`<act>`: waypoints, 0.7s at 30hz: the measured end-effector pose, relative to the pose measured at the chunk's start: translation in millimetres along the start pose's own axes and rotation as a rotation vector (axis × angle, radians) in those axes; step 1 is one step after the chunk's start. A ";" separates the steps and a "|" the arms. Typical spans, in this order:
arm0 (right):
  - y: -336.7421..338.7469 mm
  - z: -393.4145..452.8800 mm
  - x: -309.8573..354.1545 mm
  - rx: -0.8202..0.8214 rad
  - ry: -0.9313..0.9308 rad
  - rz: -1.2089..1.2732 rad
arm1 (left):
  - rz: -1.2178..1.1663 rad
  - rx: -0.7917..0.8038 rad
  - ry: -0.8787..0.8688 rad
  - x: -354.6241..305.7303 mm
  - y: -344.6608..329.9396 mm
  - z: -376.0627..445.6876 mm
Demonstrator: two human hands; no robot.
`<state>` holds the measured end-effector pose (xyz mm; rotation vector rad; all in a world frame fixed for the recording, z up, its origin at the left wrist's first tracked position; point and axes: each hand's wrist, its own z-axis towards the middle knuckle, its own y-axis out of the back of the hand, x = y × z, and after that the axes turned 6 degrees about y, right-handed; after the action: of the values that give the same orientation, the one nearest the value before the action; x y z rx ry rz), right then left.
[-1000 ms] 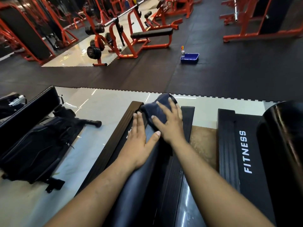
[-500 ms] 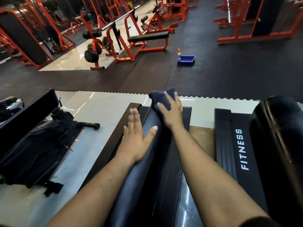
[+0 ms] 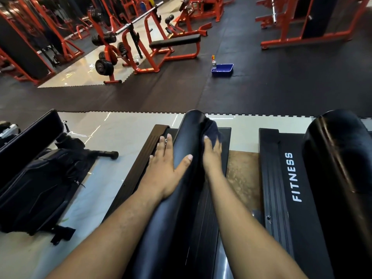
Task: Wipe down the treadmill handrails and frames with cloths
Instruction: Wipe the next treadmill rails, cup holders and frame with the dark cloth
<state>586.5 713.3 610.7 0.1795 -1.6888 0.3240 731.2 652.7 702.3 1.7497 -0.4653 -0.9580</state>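
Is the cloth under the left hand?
No, the right hand presses the cloth; the left hand lies bare on the handrail.

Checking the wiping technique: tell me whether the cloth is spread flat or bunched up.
Bunched. The dark cloth sits crumpled in folds against the right side of the handrail, under the right hand's straight fingers.

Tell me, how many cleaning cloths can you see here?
1: a dark blue cloth pressed by the right hand against the right side of the black padded handrail. Others may be hidden, perhaps in the blue plastic tub.
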 end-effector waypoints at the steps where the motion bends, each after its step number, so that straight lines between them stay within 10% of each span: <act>1: -2.1 -21.1 -7.1 0.006 0.055 -0.061 | -0.011 0.002 -0.003 -0.2 0.0 0.1; 21: 0.0 -42.7 10.9 0.277 0.566 -0.569 | -0.207 -0.107 -0.008 5.7 5.0 -19.3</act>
<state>625.2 727.4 626.5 0.6910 -0.9739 0.1535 750.5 658.5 707.4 1.7207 -0.2355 -1.1150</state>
